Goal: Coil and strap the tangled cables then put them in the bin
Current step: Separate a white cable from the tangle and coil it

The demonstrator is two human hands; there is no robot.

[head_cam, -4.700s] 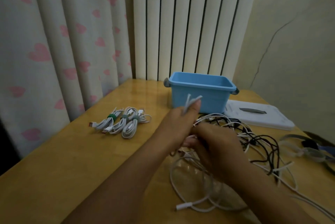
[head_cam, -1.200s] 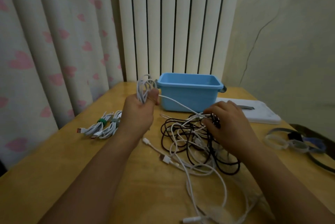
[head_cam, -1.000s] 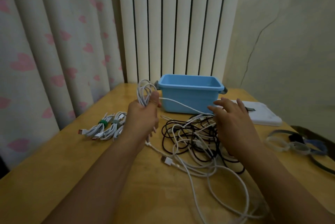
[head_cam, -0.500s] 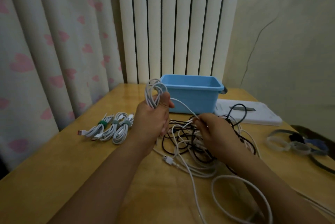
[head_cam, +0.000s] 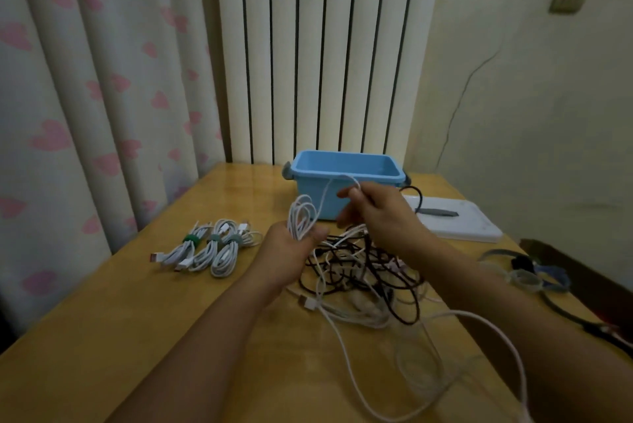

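Above the table [head_cam: 102,337], left hand [head_cam: 291,251] grip clutching white cable [head_cam: 301,217] coils, right hand [head_cam: 380,213] pinching its strand, fingertips blurred.

The head camera is looking forward and down from close above the wooden table [head_cam: 102,337], probably facing the radiator [head_cam: 322,53] at 12 o'clock.

Partly coiled white cable [head_cam: 301,217] above tangled pile [head_cam: 363,272]; open blue bin [head_cam: 346,176] behind.

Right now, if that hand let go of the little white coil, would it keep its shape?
Probably not. The white coil has no strap, unlike the strapped bundles, so the left hand alone keeps its loops together. It looks thin and floppy, with its tail running to the right hand.
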